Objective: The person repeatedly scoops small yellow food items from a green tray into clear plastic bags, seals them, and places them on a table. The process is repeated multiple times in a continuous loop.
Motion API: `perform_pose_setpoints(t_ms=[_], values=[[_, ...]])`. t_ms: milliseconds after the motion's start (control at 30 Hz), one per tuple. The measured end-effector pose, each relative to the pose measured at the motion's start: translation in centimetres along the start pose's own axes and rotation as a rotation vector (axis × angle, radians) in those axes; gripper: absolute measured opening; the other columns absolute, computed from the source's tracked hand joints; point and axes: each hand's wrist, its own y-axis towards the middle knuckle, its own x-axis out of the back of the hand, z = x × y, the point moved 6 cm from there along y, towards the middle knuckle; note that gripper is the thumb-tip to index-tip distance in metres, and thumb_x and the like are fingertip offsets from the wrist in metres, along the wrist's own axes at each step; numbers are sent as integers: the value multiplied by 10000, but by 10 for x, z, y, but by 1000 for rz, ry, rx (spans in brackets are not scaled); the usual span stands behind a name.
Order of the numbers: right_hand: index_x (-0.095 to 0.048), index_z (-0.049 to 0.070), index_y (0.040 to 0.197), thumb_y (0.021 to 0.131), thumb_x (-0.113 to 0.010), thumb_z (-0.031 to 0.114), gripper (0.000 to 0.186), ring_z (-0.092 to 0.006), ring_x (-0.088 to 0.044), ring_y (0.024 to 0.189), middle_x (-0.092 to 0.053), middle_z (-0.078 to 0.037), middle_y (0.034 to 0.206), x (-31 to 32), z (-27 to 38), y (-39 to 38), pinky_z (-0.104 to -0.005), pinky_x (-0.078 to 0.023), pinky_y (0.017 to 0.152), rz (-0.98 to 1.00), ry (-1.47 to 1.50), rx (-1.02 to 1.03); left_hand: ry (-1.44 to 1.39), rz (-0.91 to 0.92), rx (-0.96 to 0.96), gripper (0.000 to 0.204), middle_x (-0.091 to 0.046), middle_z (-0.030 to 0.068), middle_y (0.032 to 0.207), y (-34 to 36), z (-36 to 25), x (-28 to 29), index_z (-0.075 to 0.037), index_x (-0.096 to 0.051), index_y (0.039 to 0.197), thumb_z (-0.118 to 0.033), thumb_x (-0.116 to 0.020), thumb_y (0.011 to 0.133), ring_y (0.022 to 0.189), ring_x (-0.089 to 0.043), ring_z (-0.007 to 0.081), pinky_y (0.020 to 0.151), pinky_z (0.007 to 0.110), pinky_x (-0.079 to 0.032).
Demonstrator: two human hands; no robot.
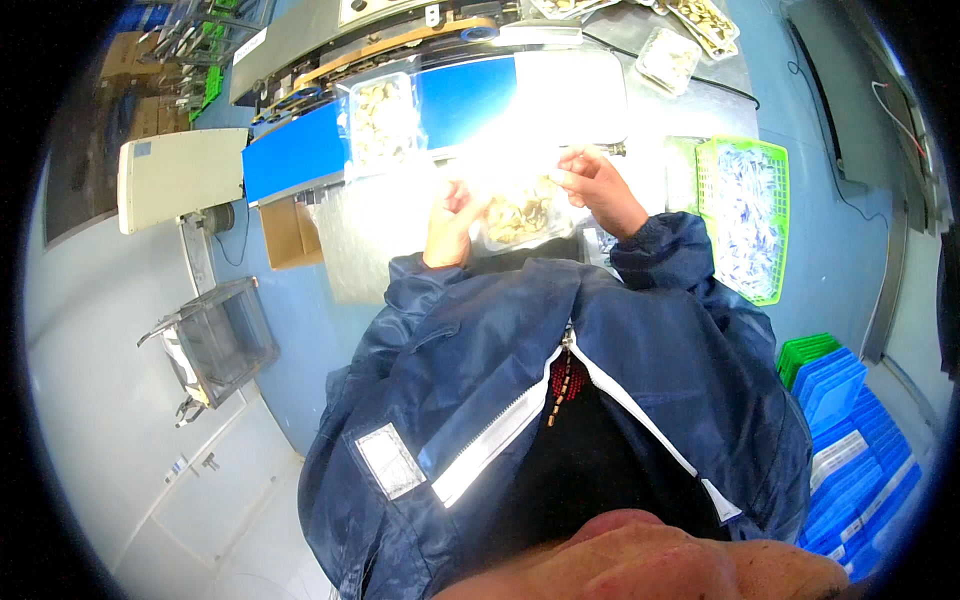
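In front of my chest is a clear plastic pack of tan-yellow pieces (520, 215), its upper edge lost in bright glare. My left hand (452, 225) is at the pack's left side with the fingers drawn together near its upper corner. On the other side my right hand (600, 190) pinches the upper right edge between thumb and fingers. A similar filled pack (382, 125) lies on the blue conveyor belt (290, 160) beyond my left hand. Glare hides the surface just ahead of both hands.
Behind the belt runs a metal machine (400, 50). Several more packs (668, 60) lie at the far right. A green basket (783, 225) of small blue-and-white sachets stands to my right. Left are a cardboard box (290, 235) and a cream panel (180, 180); blue crates (860, 480) are stacked lower right.
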Motion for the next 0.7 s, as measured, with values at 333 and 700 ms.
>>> perform_pose_setpoints(t_ms=[333, 700], values=[[-679, 50, 1080, 900, -670, 202, 236, -19, -373, 626, -554, 84, 775, 15, 103, -13, -177, -291, 553, -52, -119, 116, -93, -44, -111, 173, -648, 55, 1045, 63, -46, -79, -40, -621, 1041, -193, -574, 976, 951, -590, 138, 872, 286, -464], [-569, 86, 867, 931, -664, 210, 169, -16, -311, 497, -395, 88, 633, 80, 92, 63, -188, -214, 426, -316, 288, 147, -96, -224, 39, 175, -652, 61, 905, 184, -6, -81, 39, -625, 998, -117, -593, 924, 813, -577, 139, 767, 270, -458]])
